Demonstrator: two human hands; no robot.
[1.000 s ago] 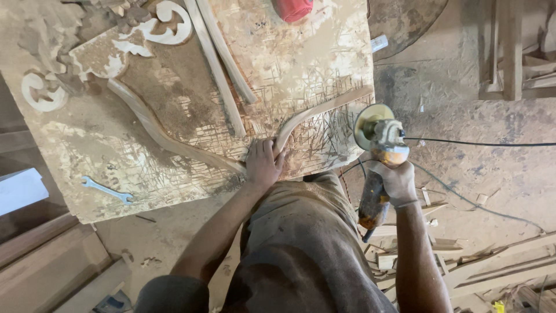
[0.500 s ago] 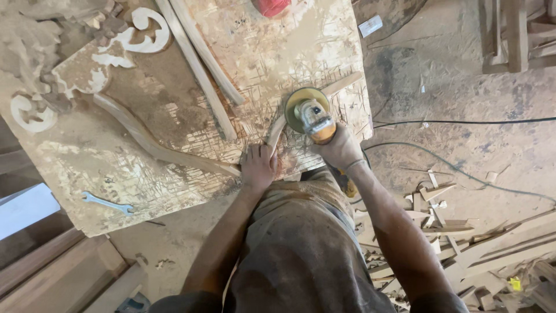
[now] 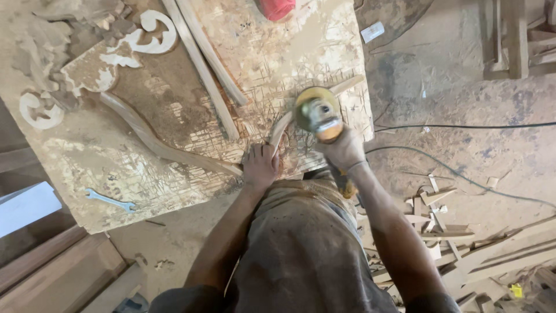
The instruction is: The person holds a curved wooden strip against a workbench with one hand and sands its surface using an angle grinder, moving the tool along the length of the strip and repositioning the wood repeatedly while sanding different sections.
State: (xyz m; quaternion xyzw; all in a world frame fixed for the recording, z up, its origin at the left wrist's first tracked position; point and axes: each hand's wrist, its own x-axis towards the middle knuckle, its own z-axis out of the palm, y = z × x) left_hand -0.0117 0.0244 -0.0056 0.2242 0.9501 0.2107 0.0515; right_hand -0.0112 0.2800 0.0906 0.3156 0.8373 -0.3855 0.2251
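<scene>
Sawdust coats the workbench (image 3: 87, 168), blurring its scored top. The right hand (image 3: 346, 149) grips a yellow-guarded grinder (image 3: 315, 110); its disc is hidden beneath the guard, over a curved wooden strip (image 3: 289, 119). The left hand (image 3: 260, 165) presses flat, fingers spread, on that strip's near end at the bench's front edge. A red object (image 3: 277, 8) is cut off at the top. A small white tag (image 3: 372, 32) lies on the dusty floor (image 3: 463, 87), its face unreadable. A blue wrench (image 3: 110, 200) rests near the bench's front. Offcuts (image 3: 440, 214) litter the floor on the right.
</scene>
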